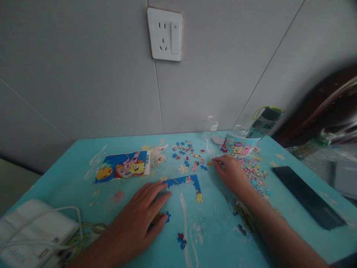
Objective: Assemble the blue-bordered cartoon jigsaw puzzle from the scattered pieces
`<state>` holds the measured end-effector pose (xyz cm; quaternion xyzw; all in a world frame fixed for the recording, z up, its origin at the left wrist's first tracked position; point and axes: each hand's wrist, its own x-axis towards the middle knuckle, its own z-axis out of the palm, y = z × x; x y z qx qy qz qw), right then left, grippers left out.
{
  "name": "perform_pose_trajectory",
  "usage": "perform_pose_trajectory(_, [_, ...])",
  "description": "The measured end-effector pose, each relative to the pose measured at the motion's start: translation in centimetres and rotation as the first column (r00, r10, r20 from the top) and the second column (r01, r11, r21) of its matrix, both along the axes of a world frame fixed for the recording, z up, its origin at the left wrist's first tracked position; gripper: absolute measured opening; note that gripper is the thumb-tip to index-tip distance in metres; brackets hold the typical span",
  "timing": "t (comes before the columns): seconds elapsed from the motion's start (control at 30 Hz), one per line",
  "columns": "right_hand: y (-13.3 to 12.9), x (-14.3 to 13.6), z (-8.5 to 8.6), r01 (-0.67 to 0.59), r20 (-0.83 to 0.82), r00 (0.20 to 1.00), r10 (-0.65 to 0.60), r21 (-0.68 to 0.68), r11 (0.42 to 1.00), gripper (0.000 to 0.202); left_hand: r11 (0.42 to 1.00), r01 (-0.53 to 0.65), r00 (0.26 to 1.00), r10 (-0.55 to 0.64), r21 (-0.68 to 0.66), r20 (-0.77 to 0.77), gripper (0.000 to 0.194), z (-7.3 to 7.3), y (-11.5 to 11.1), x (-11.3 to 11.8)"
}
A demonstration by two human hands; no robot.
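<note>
My left hand [146,212] rests palm down on the blue table, its fingers spread over the left end of a joined puzzle strip [197,184] that turns a corner downward. Blue pieces [167,216] show beside its thumb. My right hand [230,171] is at the right of the loose pieces [184,149], its fingertips close together near a yellow-orange piece [209,163]; whether it grips anything is too small to tell. A small joined cluster [182,241] lies nearer me. The picture card [124,166] lies at the left, beyond my left hand.
A large pile of pieces [255,173] spreads beyond my right forearm, by a cartoon-printed card [240,144]. A bottle [264,121] stands behind. A black flat object [308,197] lies right. A white device with cables [36,230] sits left, and a wall socket [165,34] is above.
</note>
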<state>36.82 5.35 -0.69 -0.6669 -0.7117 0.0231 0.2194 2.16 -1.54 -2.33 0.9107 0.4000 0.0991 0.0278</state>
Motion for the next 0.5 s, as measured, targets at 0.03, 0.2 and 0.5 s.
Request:
perform_pose_trajectory(0.03, [-0.01,-0.04,0.02,-0.003,0.0,1.0,0.003,-0.001,1.0,0.028,1.0,-0.002,1.0,0.002,0.004,0.003,0.049,0.03,-0.01,0.0])
perform_pose_trajectory(0.2, [-0.06,-0.29,0.22,-0.009,0.002,1.0,0.009,-0.016,1.0,0.029,1.0,0.005,1.0,-0.005,0.025,0.006,0.051,0.02,-0.02,0.0])
perform_pose_trajectory(0.5, [-0.03,-0.26,0.02,-0.024,0.004,1.0,0.024,-0.018,1.0,0.029,1.0,-0.005,1.0,0.004,0.03,0.009,0.061,0.11,-0.13,0.11])
